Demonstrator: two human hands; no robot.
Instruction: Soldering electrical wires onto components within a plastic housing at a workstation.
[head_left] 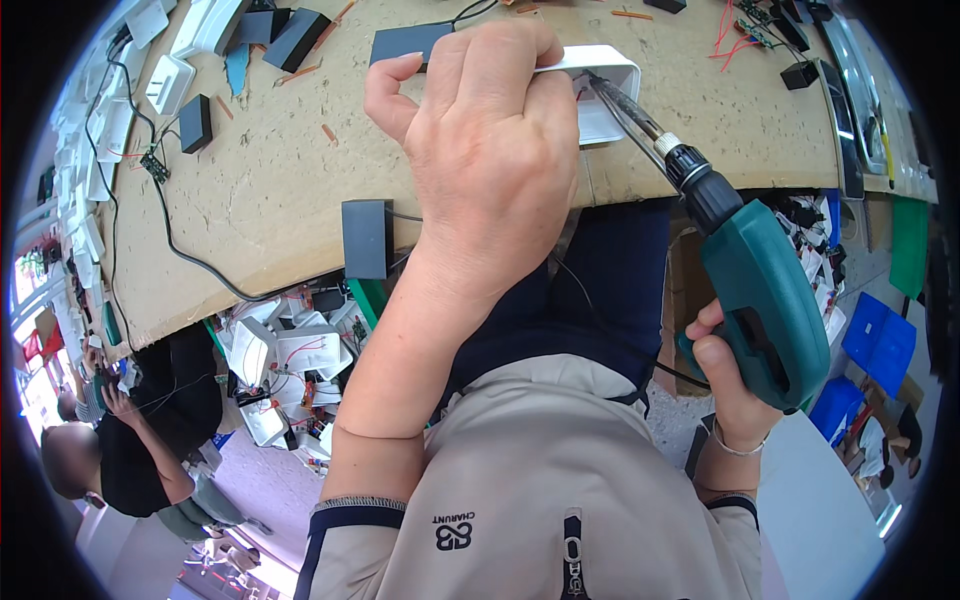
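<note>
My left hand grips a white plastic housing at the near edge of the wooden workbench, covering most of it. My right hand holds a green and black electric screwdriver by its handle. The long bit of the tool slants up and left into the open white housing. What the tip touches inside is hidden.
Black boxes and white housings lie about the bench, with a black cable and red-wired circuit boards. A bin of white parts sits below the bench edge. Another person sits at the lower left. Blue crates stand at the right.
</note>
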